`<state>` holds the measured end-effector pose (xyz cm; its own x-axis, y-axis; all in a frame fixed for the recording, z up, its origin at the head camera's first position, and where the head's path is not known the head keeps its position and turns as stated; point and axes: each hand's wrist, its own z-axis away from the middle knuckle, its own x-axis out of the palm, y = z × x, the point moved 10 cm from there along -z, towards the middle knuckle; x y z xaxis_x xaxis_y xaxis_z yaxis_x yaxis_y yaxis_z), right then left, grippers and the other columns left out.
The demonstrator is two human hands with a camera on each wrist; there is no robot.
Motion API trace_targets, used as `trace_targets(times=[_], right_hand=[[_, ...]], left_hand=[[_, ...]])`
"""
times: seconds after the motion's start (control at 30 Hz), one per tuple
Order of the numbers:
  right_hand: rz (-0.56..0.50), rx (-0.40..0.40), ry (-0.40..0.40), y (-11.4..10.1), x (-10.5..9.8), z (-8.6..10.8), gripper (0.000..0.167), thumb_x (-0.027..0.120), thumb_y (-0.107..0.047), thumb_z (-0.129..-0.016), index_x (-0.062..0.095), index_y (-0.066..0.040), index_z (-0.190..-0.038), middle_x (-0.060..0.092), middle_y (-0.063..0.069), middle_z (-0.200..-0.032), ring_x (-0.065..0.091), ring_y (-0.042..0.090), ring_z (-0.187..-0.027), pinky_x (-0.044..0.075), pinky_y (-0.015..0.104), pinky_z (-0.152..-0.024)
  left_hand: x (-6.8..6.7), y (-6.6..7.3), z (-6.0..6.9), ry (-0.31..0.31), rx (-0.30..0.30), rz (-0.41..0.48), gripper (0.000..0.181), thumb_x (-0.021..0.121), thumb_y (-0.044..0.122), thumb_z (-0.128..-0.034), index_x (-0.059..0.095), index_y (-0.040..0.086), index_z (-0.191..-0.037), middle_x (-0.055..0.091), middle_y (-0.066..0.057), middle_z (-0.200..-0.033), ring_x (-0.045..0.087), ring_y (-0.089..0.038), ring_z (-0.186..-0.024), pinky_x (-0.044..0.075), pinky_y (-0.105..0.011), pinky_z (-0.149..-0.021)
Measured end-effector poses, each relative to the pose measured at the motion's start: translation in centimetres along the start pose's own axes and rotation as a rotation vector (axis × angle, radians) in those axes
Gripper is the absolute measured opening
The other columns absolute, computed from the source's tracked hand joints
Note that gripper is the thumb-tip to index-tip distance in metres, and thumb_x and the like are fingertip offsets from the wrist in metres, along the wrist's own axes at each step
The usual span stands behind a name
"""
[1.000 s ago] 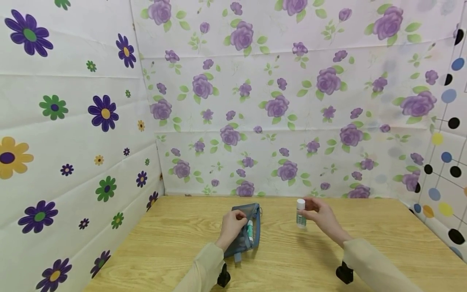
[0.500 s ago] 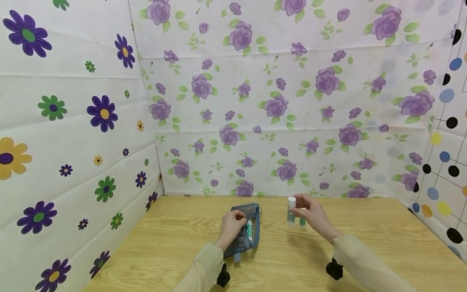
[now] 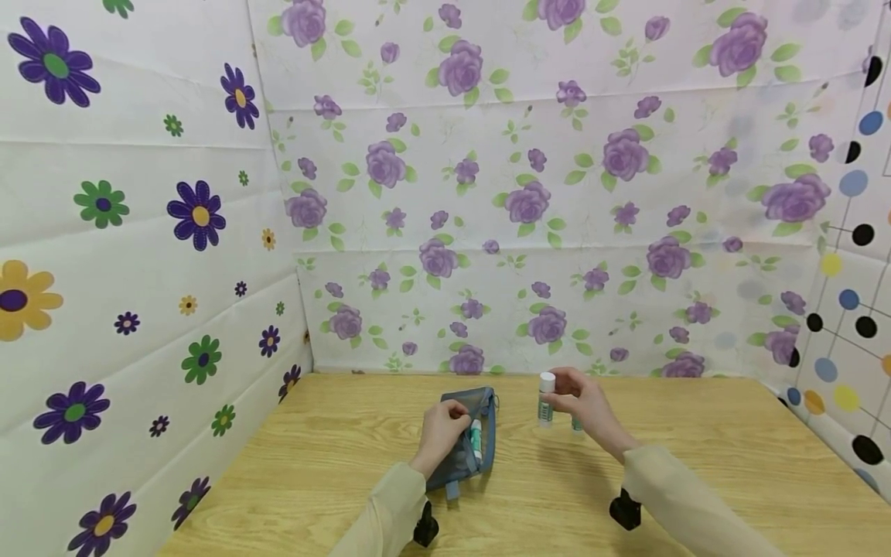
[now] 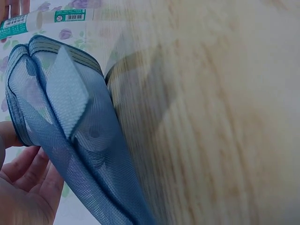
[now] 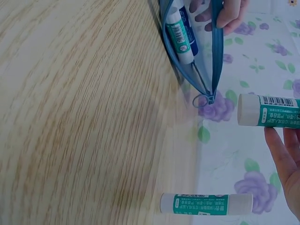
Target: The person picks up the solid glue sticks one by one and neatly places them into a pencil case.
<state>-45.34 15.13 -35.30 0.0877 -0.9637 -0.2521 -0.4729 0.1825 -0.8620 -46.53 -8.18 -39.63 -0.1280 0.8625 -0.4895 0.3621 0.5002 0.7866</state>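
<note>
From the head view we see a wood-grain table (image 3: 334, 441) boxed in by printed cloths: purple roses on the back cloth (image 3: 578, 209), daisies on the left cloth (image 3: 146, 286), coloured dots on the right cloth (image 3: 845, 333). Towards its middle lies a blue mesh pouch (image 3: 491, 437), its edge pinched by the fingers of the left hand (image 3: 442, 433). The right hand (image 3: 588, 406) grips a white-capped glue stick (image 3: 546, 406) upright above the wood, right of the pouch; a second glue stick (image 3: 577, 424) (mostly hidden behind that hand) stands on the table.

In the left wrist view we get the pouch's mesh side and fabric tab (image 4: 69, 91), with pale grain filling the right.

In the right wrist view, where the table runs up to the rose cloth, we make out a green-labelled glue stick (image 5: 180, 35) and a dark blue tube (image 5: 188, 29) inside the open pouch.
</note>
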Motion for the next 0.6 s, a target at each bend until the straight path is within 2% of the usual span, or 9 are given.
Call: trace_targets(times=[0.27,0.6], right_hand=[[-0.027,0.011,-0.005,0.2,0.3,-0.2,0.04,0.064,-0.001,-0.082,0.049,0.008,-0.118,0.056,0.021,-0.1,0.054,0.035,-0.091,0.049,0.038,-0.07],[0.007,0.014,0.018,0.0,1.2,-0.4,0.04,0.068,-0.009,-0.08,0.053,0.003,-0.115,0.057,0.017,-0.097,0.056,0.03,-0.088,0.05,0.035,-0.068]], left_hand=[[0.0,-0.1,0.1,0.001,-0.005,0.006,0.006,0.061,0.004,-0.0823,0.065,0.001,-0.085,0.055,-0.001,-0.071,0.049,-0.013,-0.058,0.043,-0.028,-0.05],[0.1,-0.1,0.0,0.008,0.0,0.0,0.006,0.06,0.003,-0.0816,0.065,0.0,-0.084,0.054,0.0,-0.07,0.049,-0.013,-0.058,0.042,-0.028,-0.051]])
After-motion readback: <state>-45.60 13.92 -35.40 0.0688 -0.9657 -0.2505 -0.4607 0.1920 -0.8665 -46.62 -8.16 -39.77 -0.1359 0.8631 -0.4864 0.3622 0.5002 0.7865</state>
